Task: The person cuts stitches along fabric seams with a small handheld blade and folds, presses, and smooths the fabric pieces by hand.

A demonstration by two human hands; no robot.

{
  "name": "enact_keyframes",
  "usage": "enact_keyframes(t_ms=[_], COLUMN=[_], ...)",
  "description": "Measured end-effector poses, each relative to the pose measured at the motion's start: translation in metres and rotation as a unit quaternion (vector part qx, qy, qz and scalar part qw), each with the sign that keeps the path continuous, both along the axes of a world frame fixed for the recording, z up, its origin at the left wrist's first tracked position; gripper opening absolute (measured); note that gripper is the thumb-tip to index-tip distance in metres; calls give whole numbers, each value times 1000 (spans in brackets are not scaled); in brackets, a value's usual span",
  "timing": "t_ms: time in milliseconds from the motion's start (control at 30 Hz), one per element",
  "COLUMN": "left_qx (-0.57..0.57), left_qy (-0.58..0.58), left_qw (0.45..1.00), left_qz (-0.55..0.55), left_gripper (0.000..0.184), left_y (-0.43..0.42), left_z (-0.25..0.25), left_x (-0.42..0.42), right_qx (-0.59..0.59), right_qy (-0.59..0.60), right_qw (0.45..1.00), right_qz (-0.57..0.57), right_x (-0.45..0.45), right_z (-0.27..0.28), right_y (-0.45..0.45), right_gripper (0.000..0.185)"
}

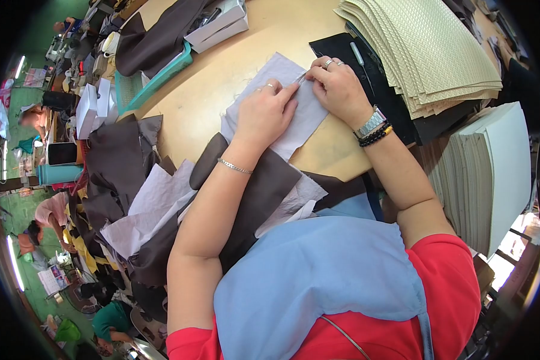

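A pale lilac piece of cloth (pixel 291 135) with a frayed edge lies on the tabletop under both hands. My left hand (pixel 263 114) rests on it, with thumb and forefinger closed on a small fold. My right hand (pixel 340 90), wearing a watch, pinches the same fold from the other side, the fingertips of both hands almost meeting. Something thin and dark shows between them, too small to name. Dark brown leather-like pieces (pixel 276 180) and more lilac cloth (pixel 153 207) lie beneath and beside my left forearm.
Stacked gold textured sheets (pixel 426 54) lie at the upper right, beside a pen (pixel 357 54) on black material (pixel 336 48). A tall stack of white boards (pixel 492 174) stands at the right. A teal tray (pixel 153 84) and a white box (pixel 219 27) sit at the upper left. Other people work farther left.
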State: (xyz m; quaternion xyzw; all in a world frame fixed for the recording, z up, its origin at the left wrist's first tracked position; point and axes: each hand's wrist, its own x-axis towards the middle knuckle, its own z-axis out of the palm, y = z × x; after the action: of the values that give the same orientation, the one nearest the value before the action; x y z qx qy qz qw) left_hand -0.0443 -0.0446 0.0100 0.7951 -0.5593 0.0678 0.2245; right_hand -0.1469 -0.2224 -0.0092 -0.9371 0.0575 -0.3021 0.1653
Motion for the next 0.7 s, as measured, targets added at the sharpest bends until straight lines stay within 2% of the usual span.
enact_keyframes(t_ms=[167,367,567,667,700], left_qx=[18,48,38,43,47], left_qy=[1,-26,-26,-25,-26], left_qw=[1000,998,999,999,998], left_qz=[17,20,19,21,23], left_gripper=[32,33,39,39,40], left_y=[-6,-9,-9,-11,-12], left_z=[-2,-2,-5,-3,-3], left_x=[-2,-4,-5,-6,-7], right_qx=[10,-16,-31,-43,-27], right_qy=[-15,-49,-24,-35,-44], right_qw=[1000,996,999,998,999], right_qz=[-11,75,-7,-30,-6], right_x=[1,-1,-1,-2,-2], right_z=[0,4,-1,1,2], right_y=[-1,0,-3,-1,-2], right_gripper=[10,18,20,20,20])
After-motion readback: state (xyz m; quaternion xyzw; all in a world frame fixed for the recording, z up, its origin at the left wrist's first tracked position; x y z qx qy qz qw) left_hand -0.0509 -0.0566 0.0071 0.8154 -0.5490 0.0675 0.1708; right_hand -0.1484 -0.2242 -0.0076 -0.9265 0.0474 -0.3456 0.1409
